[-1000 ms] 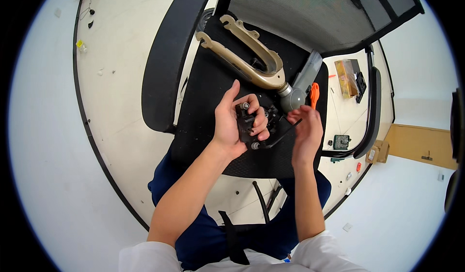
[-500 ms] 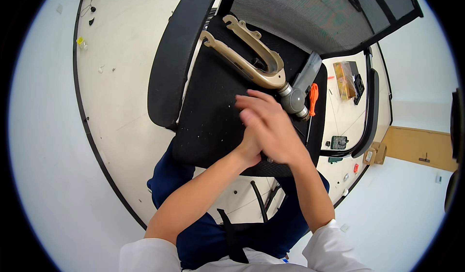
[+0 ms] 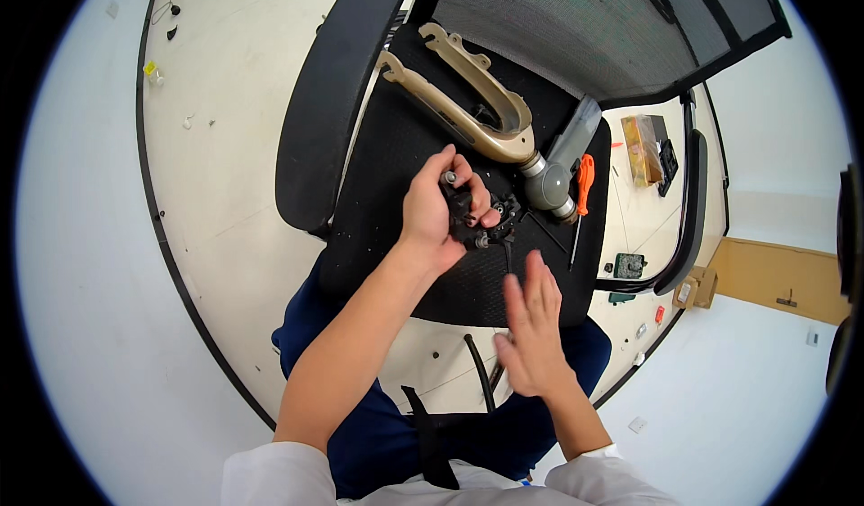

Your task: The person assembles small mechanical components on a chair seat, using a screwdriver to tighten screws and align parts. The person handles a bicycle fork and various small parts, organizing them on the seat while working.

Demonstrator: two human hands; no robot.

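My left hand [image 3: 436, 204] is closed around a black brake caliper [image 3: 461, 211] with silver bolt ends, above the chair seat. Its fingers partly cover the caliper; whether the black piece [image 3: 504, 213] beside the fingertips belongs to it, I cannot tell. Nearer to me, my right hand [image 3: 533, 330] is empty, fingers stretched out, over the seat's front edge. Beyond the hands a tan fork [image 3: 504, 146] lies on the seat, joined to a grey rounded head piece [image 3: 546, 185]. A black hex key [image 3: 545, 233] and an orange-handled screwdriver [image 3: 585, 184] rest to the right.
The black chair seat [image 3: 378, 209] has a left armrest [image 3: 315, 137] and a mesh backrest [image 3: 558, 20]. A grey flat part [image 3: 576, 132] leans near the backrest. On the floor at right are an open box [image 3: 641, 150], a dark green case [image 3: 630, 266] and cartons [image 3: 697, 286].
My hands were together over the seat and have come apart. The right hand has drawn back toward me. The caliper now shows in my left hand.
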